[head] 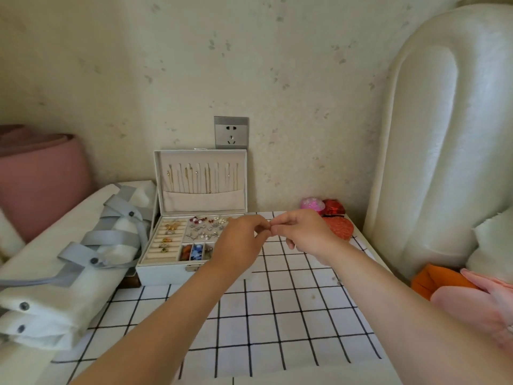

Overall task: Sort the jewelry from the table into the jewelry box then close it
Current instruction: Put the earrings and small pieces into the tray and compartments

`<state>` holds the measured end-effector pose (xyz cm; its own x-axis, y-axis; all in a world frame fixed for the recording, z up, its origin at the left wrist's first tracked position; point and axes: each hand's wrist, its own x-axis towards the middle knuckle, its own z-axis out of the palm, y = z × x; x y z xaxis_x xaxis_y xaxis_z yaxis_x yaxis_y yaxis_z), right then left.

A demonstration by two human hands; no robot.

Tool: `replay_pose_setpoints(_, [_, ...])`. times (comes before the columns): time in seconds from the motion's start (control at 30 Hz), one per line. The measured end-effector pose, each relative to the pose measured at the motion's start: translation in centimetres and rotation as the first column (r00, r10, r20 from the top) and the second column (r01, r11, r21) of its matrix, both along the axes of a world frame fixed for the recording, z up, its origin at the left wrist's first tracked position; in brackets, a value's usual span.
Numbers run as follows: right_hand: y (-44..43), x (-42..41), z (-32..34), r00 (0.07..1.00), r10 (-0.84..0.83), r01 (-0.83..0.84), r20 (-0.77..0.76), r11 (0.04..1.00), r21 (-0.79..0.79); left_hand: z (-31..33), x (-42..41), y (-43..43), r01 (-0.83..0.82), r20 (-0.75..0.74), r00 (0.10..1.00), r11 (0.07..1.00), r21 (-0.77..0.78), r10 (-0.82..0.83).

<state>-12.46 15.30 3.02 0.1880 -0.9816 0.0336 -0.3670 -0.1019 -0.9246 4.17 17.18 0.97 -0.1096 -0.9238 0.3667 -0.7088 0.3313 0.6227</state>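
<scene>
Box (166, 269): white, open, on the far left of the table (277, 315), front wall facing near.
Lid (201, 201): upright against the wall; thin chains (202, 176) hang in a row inside it above a fabric pocket.
Tray, left: ring rolls holding several rings (168, 234).
Tray, far right: a section crowded with earrings (206, 227), some red, some pearl-like.
Tray, near right: small cells with orange and blue pieces (191, 251).
Latch (191, 268): metal, at the middle of the front wall.
Left hand (238, 240): above the right part of the box, covering it; fingers curled, thumb and forefinger pinched together.
Right hand (302, 234): just right of the left hand, above the table; fingers curled, tips pinched.
Grip: the fingertips of both hands meet; cannot tell whether anything lies between them.
Table: covered with white cloth in a black grid.
Cases (333, 208): pink, red and orange, at the far right corner, partly behind the right hand.
Socket (231, 132): grey, on the wall behind the lid.
Bag (69, 259): white with grey straps, left of the box.
Headboard (444, 134): cream, padded, right of the table.
</scene>
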Motion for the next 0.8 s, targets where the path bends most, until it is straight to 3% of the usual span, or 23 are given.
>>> replay_pose_setpoints(0.3, [-1.6,6.8,1.1,0.986,0.007,-0.013,0.165,0.999,0.037,2.2,6.7,-1.3,-0.074,-0.103,0.992,0.997,0.005,0.074])
replay_pose_setpoints(0.47, [-3.1,9.3,1.0,0.978,-0.027,0.025,0.207,1.0,0.012,2.7,9.4,-2.9,-0.026,-0.161,0.986,0.999,0.046,0.033])
replay_pose_setpoints(0.53, [-4.1,9.9,0.5,0.988,-0.057,0.064,0.145,0.997,-0.045,2.5,10.3,-3.4,-0.033,-0.137,0.99,0.998,0.057,0.04])
replay_pose_setpoints(0.67, [-6.2,10.2,-1.2,0.981,-0.11,0.07,-0.162,0.969,-0.238,1.6,11.9,-4.0,-0.103,-0.085,0.99,0.99,0.101,0.112])
replay_pose_setpoints(0.8, [-7.1,10.5,-3.0,0.916,-0.127,0.024,-0.38,0.964,-0.263,0.8,13.1,-4.1,-0.089,-0.061,0.993,0.988,0.124,0.097])
